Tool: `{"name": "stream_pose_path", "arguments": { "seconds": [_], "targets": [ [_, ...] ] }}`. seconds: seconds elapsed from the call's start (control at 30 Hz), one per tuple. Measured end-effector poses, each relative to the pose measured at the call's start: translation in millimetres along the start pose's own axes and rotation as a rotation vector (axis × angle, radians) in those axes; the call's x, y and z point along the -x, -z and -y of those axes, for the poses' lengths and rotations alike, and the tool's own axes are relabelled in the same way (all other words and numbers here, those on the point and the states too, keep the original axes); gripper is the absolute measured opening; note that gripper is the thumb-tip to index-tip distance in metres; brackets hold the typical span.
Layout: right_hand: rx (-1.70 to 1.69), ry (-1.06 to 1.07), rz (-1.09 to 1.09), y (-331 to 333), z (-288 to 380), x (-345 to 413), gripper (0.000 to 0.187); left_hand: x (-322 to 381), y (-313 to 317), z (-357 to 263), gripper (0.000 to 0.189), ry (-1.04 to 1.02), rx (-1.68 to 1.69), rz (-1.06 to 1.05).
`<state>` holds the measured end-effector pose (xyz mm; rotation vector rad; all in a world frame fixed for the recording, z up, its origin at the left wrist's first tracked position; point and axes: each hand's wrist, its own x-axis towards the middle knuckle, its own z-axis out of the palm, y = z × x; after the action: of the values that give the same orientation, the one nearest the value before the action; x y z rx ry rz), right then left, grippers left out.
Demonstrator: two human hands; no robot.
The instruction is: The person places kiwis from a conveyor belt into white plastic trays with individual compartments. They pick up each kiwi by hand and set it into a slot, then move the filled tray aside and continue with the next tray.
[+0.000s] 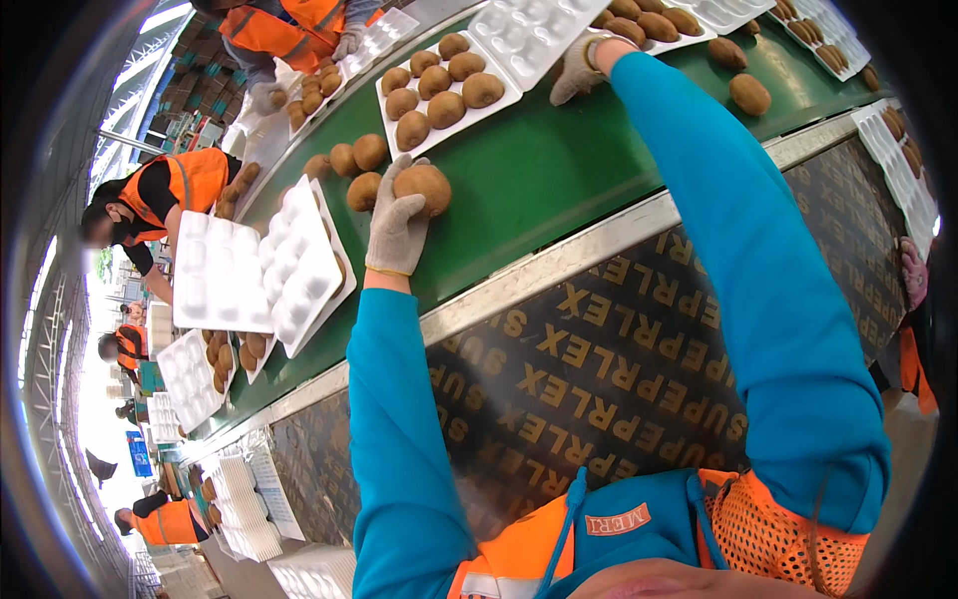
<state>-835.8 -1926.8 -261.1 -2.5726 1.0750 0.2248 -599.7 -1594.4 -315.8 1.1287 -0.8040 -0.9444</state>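
Over the green conveyor belt [539, 195], my gloved left hand [395, 224] grips a kiwifruit [423, 189]; several loose kiwifruits [343, 160] lie just beyond it. A white molded tray [512, 93] filled with kiwifruits stands between my hands, its hinged empty half [528, 34] raised at its right. My gloved right hand [580, 71] reaches to the right of that half, partly hidden at the edge of another filled tray [692, 41]; whether it holds something cannot be told.
Two loose kiwifruits [749, 94] lie on the belt at the right. White trays [224, 277] overlap at the left. A metal rail [554, 262] and a dark printed board [599, 359] lie nearer me. Co-workers in orange vests [196, 180] stand across the belt; a pink-gloved hand [913, 273] shows far right.
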Motion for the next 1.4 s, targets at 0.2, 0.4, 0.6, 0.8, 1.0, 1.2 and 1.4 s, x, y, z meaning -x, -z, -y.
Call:
{"name": "stream_pose_path", "arguments": {
  "seconds": [0.2,0.4,0.6,0.8,1.0,1.2,1.4],
  "targets": [
    [0.255,0.312,-0.239,-44.3,-20.2,53.1,0.073,-7.9,-50.9,9.5,0.081,-0.301,-1.094,-0.258],
    [-0.055,0.635,-0.351,-41.3,-13.4,278.0,0.061,-24.9,-132.6,-0.2,0.068,-0.242,-1.817,-0.047],
    [0.04,0.761,-0.211,-78.4,-22.1,332.3,0.083,-25.8,-125.1,31.7,0.077,-0.437,-1.842,-0.013],
    [-0.269,0.233,-0.482,-56.1,-109.7,284.2,0.064,113.8,-161.4,-10.0,0.041,-0.568,-1.309,0.29],
    [-0.745,-0.421,-0.739,-22.2,-236.0,108.5,0.087,197.2,-226.0,-19.9,0.079,-0.267,-1.048,0.636],
    [-0.217,-0.363,-0.285,-33.7,-81.4,77.0,0.103,207.3,-227.8,14.6,0.09,-0.239,-1.117,0.632],
    [-0.243,-0.144,-0.363,-40.4,-128.4,122.6,0.075,190.8,-249.1,27.5,0.083,-0.341,-1.071,0.612]
  ]
}}
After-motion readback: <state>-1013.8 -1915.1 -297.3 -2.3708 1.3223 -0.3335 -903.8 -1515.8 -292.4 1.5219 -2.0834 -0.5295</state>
